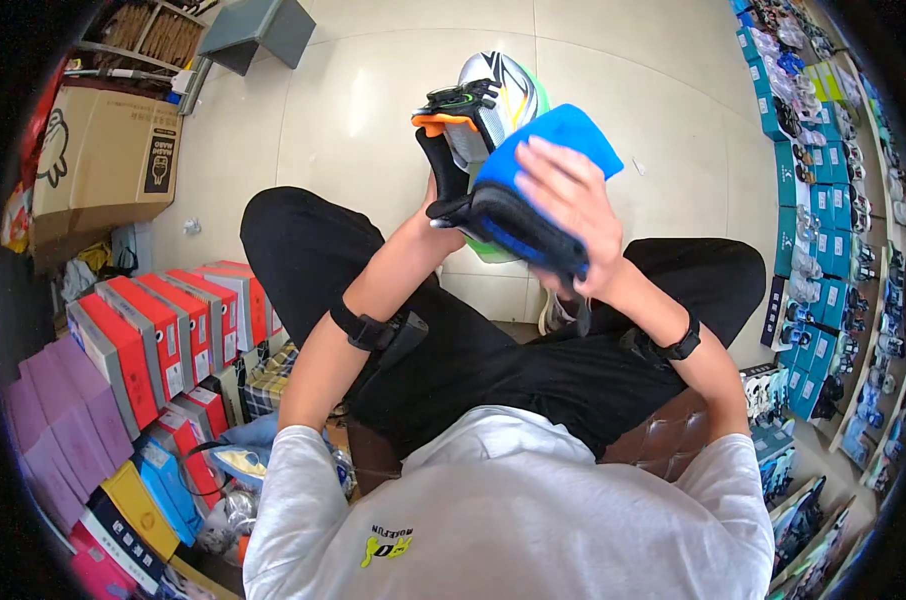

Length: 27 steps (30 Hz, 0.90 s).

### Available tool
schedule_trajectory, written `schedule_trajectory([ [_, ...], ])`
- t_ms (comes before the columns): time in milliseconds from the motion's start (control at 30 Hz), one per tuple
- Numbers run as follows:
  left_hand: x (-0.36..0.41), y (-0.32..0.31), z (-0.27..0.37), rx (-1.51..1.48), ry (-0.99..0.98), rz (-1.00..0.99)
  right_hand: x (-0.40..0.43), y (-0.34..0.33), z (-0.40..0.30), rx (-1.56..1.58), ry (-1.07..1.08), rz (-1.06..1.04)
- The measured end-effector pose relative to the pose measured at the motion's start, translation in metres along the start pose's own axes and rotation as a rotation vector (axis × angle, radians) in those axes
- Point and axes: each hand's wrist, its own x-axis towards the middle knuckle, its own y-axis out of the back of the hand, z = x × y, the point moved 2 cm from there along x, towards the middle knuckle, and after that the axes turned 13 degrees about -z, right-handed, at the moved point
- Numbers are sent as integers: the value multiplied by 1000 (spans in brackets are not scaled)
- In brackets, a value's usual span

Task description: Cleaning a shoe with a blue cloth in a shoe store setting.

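A white, black and green running shoe with dark laces and an orange edge at its tongue is held over the floor between my knees, toe pointing away. My left hand grips it from the left and below; most of its fingers are hidden behind the shoe. My right hand, slightly blurred, holds a bright blue, soft-looking piece against the right side of the shoe. Its fingers lie across the blue surface. Next to that palm is a black padded part with blue trim; I cannot tell which item it belongs to.
Red-and-grey shoe boxes and purple boxes stack at my left. Beyond them stands a large cardboard carton. A grey angled stand is on the tiled floor. Teal boxes and shoe racks line the right.
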Motion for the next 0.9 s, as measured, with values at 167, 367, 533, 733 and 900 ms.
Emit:
schedule_trajectory([
  [167,-3,-15,0,148,49,162,-4,-4,4,-168,90,-5],
  [367,-2,-20,-1,233,-21,164,7,3,17,-79,-98,89],
  [533,0,-40,2,282,-54,119,3,4,29,-51,-195,98],
  [733,1,-21,-1,349,-11,168,4,-1,3,-73,-66,84],
  [900,7,12,-3,212,51,35,-2,-3,1,-176,89,8],
])
